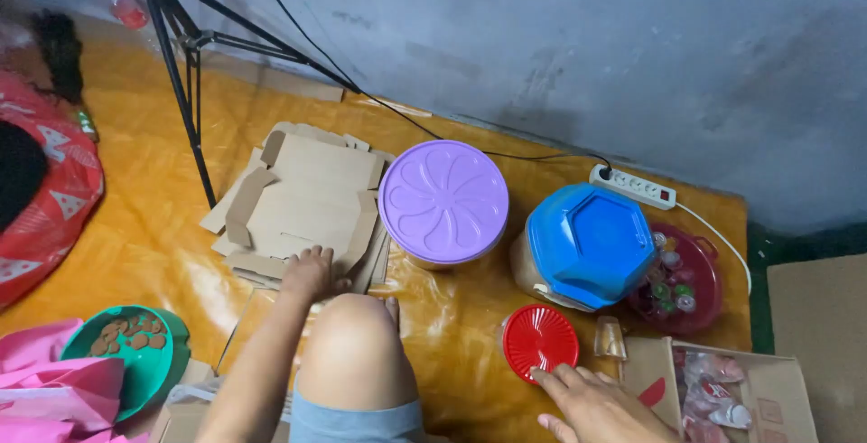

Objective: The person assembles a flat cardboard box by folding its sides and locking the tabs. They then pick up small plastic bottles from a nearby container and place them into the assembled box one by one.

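Now we are looking down at an orange floor mat (163, 235). Our left hand (310, 271) is resting flat, grip released, on flattened cardboard sheets (307, 199) beside our knee (355, 335). Our right hand (591, 402), fingers loose and grasping nothing, is touching a red lid (539, 341) lying near a blue-lidded jar (587, 246) and a purple-lidded tub (443, 201).

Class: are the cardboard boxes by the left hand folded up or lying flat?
Flat: the cardboard boxes lie unfolded and stacked, flaps spread, under the left hand.
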